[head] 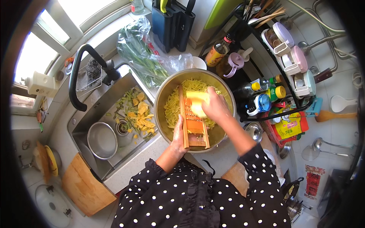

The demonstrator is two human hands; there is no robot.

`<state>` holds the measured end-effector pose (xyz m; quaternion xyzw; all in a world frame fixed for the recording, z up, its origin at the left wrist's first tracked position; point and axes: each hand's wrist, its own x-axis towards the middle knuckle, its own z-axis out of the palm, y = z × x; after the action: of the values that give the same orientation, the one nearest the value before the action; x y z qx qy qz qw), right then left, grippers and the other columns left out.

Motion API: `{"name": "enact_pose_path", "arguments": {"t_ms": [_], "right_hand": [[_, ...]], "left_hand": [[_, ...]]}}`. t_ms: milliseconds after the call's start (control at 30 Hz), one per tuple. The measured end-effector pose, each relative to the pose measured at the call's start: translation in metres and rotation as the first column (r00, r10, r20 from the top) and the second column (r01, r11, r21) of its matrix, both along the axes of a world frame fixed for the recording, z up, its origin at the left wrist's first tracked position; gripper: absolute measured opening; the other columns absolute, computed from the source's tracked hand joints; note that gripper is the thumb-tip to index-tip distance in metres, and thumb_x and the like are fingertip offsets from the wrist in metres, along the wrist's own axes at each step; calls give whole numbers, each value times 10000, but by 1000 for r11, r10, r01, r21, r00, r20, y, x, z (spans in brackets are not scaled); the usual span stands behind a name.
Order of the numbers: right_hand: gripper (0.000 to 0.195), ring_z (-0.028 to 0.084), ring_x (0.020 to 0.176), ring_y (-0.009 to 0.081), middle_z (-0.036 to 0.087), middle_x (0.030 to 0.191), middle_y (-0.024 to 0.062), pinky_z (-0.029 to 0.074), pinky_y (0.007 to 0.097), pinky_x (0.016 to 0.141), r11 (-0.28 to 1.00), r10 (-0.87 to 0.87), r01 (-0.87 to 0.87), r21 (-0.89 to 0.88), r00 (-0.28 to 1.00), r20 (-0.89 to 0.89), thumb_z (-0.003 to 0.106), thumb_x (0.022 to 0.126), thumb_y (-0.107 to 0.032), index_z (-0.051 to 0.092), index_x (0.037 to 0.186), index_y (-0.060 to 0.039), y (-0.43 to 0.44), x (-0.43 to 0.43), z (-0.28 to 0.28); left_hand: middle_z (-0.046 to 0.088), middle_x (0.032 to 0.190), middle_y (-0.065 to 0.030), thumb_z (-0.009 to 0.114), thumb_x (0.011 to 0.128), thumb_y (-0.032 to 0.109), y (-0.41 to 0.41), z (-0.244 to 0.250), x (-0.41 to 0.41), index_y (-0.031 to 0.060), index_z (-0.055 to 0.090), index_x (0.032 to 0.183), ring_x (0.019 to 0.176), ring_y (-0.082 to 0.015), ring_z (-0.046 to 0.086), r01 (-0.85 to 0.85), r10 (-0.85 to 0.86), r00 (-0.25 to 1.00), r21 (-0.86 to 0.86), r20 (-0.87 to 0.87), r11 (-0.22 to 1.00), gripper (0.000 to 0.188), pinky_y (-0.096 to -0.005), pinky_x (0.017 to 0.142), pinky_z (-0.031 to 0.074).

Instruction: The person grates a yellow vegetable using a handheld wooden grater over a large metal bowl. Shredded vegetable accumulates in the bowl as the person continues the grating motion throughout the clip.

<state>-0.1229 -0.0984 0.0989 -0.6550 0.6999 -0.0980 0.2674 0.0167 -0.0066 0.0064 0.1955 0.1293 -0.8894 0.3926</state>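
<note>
A large metal pot stands in front of me, with a heap of pale yellow-green vegetable shreds inside. My left hand grips the lower left side of a wooden-framed grater, which slants over the pot. The grater has an orange plate with raised metal teeth. My right hand holds a yellow vegetable piece against the upper part of the plate; the piece is blurred, so its kind is unclear. Some shreds lie near the grater's lower end.
Left of the pot, a sink holds peelings and a metal bowl under a black faucet. Bagged green vegetables and a knife block are behind. Bottles and a black rack stand right; a wooden board lies lower left.
</note>
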Motion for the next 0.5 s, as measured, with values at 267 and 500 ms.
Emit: {"name": "enact_pose_path", "arguments": {"t_ms": [267, 500], "right_hand": [[300, 641, 868, 465, 657, 891, 282, 517, 499, 793, 993, 102, -106, 45, 991, 89, 618, 775, -118, 515, 1027, 6, 34, -7, 20], [322, 638, 861, 472, 654, 886, 292, 513, 532, 782, 995, 94, -96, 25, 994, 59, 593, 761, -94, 498, 1046, 20, 18, -11, 9]], "left_hand": [[545, 1300, -135, 340, 931, 686, 0, 0, -5, 159, 435, 1389, 1146, -361, 559, -15, 13, 999, 41, 47, 999, 705, -620, 933, 437], [539, 1307, -145, 343, 925, 692, -1, -1, -1, 144, 434, 1385, 1163, -379, 548, 8, -7, 999, -5, 50, 1000, 721, -636, 941, 432]]}}
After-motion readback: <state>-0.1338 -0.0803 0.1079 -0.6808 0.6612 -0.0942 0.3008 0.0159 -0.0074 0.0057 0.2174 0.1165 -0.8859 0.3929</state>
